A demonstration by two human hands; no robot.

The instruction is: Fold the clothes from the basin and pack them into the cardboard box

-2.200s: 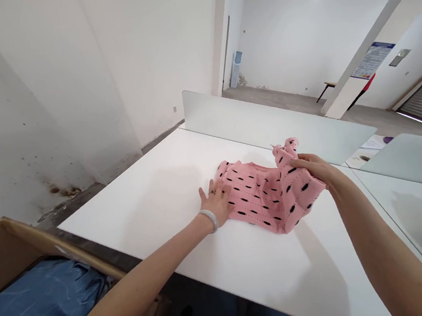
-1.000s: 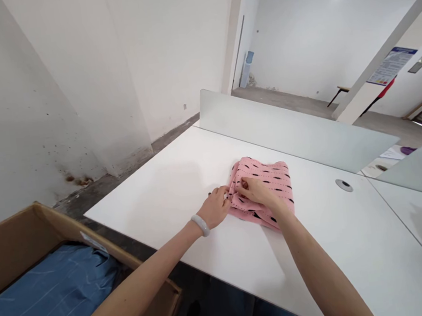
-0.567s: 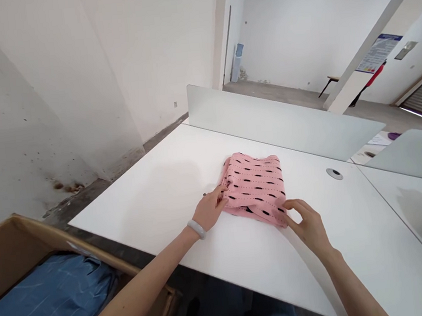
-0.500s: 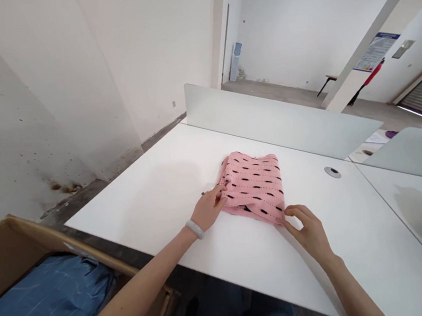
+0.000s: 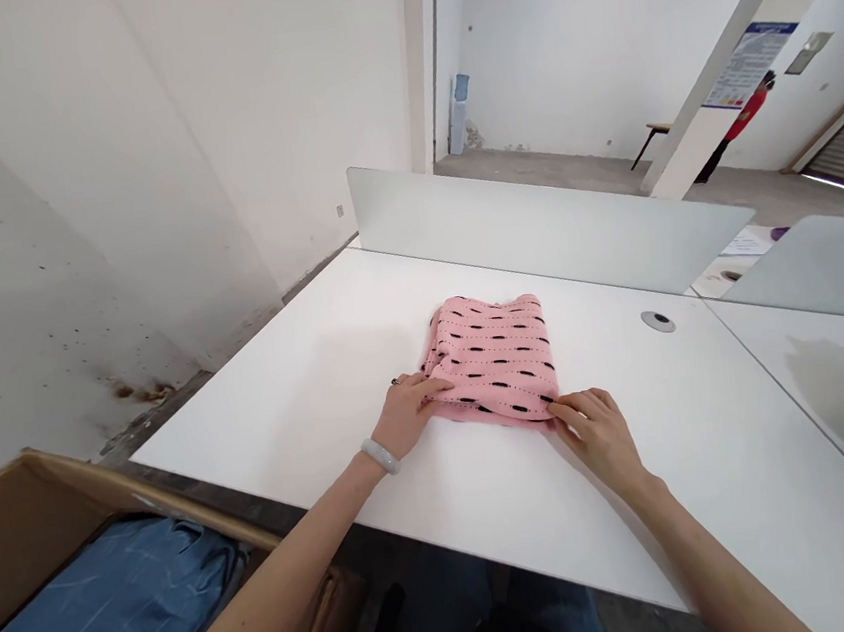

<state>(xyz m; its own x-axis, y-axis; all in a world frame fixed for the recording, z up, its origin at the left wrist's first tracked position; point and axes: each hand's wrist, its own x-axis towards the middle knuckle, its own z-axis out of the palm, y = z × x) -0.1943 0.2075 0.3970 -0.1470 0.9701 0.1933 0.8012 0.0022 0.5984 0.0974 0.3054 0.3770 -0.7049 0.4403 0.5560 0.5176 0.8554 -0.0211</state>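
Note:
A folded pink cloth [image 5: 493, 354] with black dashes and dotted lines lies on the white table [image 5: 299, 369], in a roughly square bundle. Its left side shows stacked, slightly bunched layers. My left hand [image 5: 408, 413], with a pale bangle at the wrist, grips the near left corner, thumb on top and the other fingers at the side. At the near right corner, my right hand [image 5: 592, 434] pinches the cloth's edge between thumb and fingertips. What kind of garment or fabric it is does not show.
A cardboard box [image 5: 39, 477] holding blue cloth [image 5: 113, 610] stands below the table at left. A low pale divider [image 5: 534, 229] runs along the table's far edge. A round cable grommet [image 5: 658, 321] sits at right. A person in red [image 5: 748, 116] stands in the background.
The near edge of the pink cloth lies straighter and flatter. My left thumb rests further over the top. The camera view has shifted slightly, and more of the person in red shows.

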